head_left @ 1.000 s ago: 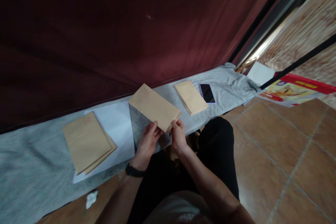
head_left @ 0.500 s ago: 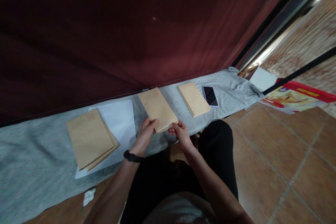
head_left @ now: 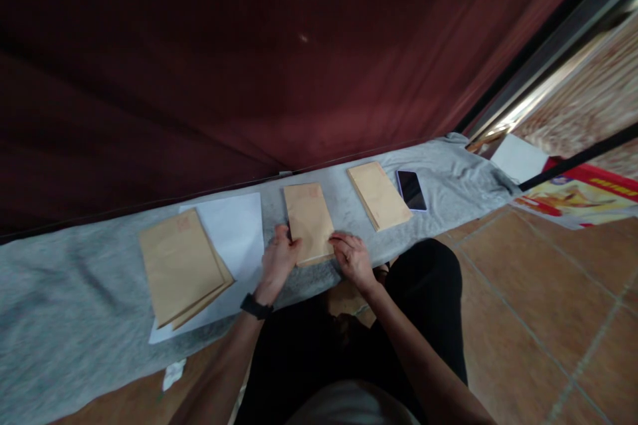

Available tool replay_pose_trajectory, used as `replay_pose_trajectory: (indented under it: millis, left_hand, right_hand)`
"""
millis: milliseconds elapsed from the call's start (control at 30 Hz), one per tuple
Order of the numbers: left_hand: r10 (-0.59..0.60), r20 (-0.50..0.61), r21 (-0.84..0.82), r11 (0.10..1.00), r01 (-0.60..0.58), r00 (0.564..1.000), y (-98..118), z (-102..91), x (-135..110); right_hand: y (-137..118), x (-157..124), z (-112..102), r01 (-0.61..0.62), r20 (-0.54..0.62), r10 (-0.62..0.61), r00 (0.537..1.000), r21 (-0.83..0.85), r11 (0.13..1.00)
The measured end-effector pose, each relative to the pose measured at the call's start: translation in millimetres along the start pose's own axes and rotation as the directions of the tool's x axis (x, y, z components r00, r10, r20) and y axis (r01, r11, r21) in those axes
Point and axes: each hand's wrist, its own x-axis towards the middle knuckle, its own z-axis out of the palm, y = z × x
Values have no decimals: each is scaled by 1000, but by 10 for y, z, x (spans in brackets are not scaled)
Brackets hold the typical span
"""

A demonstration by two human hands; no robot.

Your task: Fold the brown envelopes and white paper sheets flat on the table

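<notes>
A brown envelope (head_left: 309, 219) lies flat on the grey cloth (head_left: 74, 319) in front of me. My left hand (head_left: 279, 260) grips its near left corner, fingers curled on the edge. My right hand (head_left: 351, 255) rests on its near right corner, fingers bent over it. A black band sits on my left wrist. To the left, a stack of brown envelopes (head_left: 182, 265) lies on a white sheet of paper (head_left: 236, 229). To the right lies another small pile of brown envelopes (head_left: 379, 194).
A dark phone (head_left: 411, 190) lies face up beside the right pile. A dark red curtain (head_left: 249, 66) hangs behind the cloth. A white sheet (head_left: 518, 158) and a red and yellow poster (head_left: 573, 194) lie at far right. A crumpled white scrap (head_left: 173, 374) sits on the tiled floor.
Both hands have lowered the envelope from a raised, slanted hold down flat onto the grey cloth, turning it straight. The view has shifted slightly.
</notes>
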Motion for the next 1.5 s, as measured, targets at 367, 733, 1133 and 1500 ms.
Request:
replay_pose_trajectory:
  millis: [367,733,1133,1500]
  left_hand:
    - [620,383,511,475,-716,685,493,281,1117]
    - [548,547,524,365,-770,633,304,317,1355]
    - [587,595,452,320,-833,549,183,351,731]
    - [625,606,375,320,-870,492,14,331,221]
  right_hand:
    - [30,-41,66,103,-60,-114,992,-162,981]
    - [22,-46,77,103,-54,-115,992,-188,977]
    - [38,-47,103,59,-91,-75,993,-168,984]
    - [53,-74,113,41,-136,-63,989,-165,986]
